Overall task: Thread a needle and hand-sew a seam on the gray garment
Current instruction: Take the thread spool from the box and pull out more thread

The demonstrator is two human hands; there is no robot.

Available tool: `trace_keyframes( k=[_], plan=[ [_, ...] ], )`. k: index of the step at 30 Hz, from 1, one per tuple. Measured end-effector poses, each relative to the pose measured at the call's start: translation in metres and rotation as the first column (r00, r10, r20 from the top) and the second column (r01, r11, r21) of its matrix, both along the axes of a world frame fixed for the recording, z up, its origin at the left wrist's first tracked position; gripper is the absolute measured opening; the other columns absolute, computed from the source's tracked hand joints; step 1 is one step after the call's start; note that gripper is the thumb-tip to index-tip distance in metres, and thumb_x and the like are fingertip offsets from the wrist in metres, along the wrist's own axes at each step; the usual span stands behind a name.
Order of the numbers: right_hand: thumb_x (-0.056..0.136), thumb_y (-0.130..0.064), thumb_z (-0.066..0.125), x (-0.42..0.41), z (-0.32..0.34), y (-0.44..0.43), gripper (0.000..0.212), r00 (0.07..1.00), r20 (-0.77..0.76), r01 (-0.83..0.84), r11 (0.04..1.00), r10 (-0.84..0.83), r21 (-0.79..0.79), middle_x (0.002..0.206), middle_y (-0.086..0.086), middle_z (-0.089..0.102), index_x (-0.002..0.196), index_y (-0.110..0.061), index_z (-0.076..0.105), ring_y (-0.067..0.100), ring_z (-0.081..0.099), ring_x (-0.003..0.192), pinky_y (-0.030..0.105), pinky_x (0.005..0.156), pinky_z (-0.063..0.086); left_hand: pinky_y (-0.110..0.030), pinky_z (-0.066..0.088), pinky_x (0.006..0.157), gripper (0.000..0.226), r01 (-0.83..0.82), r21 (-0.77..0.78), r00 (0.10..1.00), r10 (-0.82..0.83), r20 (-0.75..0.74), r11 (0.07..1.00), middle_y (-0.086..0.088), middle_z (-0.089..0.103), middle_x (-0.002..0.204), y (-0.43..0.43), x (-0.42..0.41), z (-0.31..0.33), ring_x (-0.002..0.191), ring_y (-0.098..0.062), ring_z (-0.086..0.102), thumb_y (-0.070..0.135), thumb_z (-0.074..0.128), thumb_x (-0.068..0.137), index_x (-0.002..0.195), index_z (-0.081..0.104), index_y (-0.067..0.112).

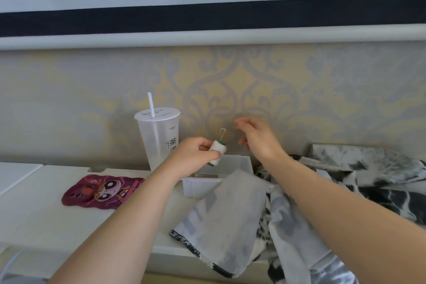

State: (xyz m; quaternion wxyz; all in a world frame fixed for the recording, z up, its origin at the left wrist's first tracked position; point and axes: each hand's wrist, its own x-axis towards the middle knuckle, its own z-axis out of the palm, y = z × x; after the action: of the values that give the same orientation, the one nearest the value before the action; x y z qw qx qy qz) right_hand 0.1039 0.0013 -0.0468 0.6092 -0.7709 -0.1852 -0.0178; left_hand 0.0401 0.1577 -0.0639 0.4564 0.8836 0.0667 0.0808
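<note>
Above the tray [242,161], pinching light, stiff spool [216,152] with left hand [193,154]; right hand [259,139] alongside, fingers loosely spread, gripping nothing visible. Below, soft, limp garment [230,210] on table [46,214]. Best to pinch flimsy thread [222,134] near its loop.

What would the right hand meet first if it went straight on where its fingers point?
The right hand would probably meet the thread loop above the spool in the left hand; depth unclear.

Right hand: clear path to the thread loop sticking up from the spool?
Probably yes. The right hand hovers beside the thread loop, fingers apart, with only air between them. The left hand holds the spool up off the table, loop end toward the right hand.
</note>
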Motion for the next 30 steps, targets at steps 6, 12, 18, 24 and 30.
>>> trace_keyframes(
  k=[6,12,18,24,30],
  plan=[
    [0.096,-0.022,0.051,-0.004,-0.016,0.005,0.021,0.945,-0.17,-0.306,0.941,0.281,-0.145,0.095,0.004,0.065,0.107,-0.011,0.064,0.013,0.06,0.079,0.021,0.067,0.046,-0.029,0.05,0.086,0.013,-0.023,0.086,1.0,0.023,0.002,0.996,0.013,0.069,0.094,0.001,0.001,-0.004,0.09,-0.006,0.064,0.029,0.067,0.08,0.092,0.066,0.034],
    [0.088,-0.017,0.062,-0.001,-0.027,0.002,0.017,0.97,0.121,-0.101,0.798,0.213,-0.593,0.101,0.006,0.07,0.1,-0.009,0.072,0.016,0.063,0.091,0.027,0.081,0.049,-0.034,0.051,0.083,0.03,-0.017,0.501,0.996,0.061,-0.071,0.865,0.005,0.066,0.108,-0.005,0.009,-0.018,0.099,-0.019,0.061,0.036,0.07,0.077,0.106,0.066,0.028],
    [0.088,-0.024,0.06,-0.007,-0.025,-0.004,0.017,0.94,0.216,-0.017,0.67,0.263,-0.742,0.098,0.002,0.071,0.097,-0.017,0.073,0.018,0.063,0.09,0.037,0.082,0.053,-0.032,0.046,0.092,0.03,0.001,0.571,0.998,0.033,-0.049,0.821,0.006,0.061,0.122,-0.01,0.011,-0.019,0.113,-0.018,0.056,0.026,0.062,0.087,0.117,0.062,0.026],
    [0.082,-0.042,0.064,-0.043,0.006,-0.033,0.026,0.898,0.256,0.029,0.533,0.357,-0.846,0.102,-0.011,0.063,0.104,-0.028,0.065,0.012,0.058,0.092,0.033,0.08,0.051,-0.03,0.046,0.086,0.024,-0.003,0.51,0.995,-0.046,0.085,0.86,0.014,0.057,0.096,-0.007,-0.011,-0.021,0.095,-0.01,0.055,0.039,0.069,0.082,0.105,0.067,0.031],
    [0.08,-0.027,0.067,-0.073,0.002,-0.055,0.033,0.915,0.035,-0.007,0.102,0.403,-0.995,0.108,0.001,0.058,0.111,-0.018,0.057,0.02,0.056,0.091,0.034,0.078,0.05,-0.025,0.038,0.076,0.013,-0.025,0.632,0.992,-0.058,0.111,0.775,0.015,0.061,0.102,-0.02,-0.019,-0.027,0.109,-0.014,0.052,0.033,0.063,0.087,0.1,0.066,0.034]
  ],
)
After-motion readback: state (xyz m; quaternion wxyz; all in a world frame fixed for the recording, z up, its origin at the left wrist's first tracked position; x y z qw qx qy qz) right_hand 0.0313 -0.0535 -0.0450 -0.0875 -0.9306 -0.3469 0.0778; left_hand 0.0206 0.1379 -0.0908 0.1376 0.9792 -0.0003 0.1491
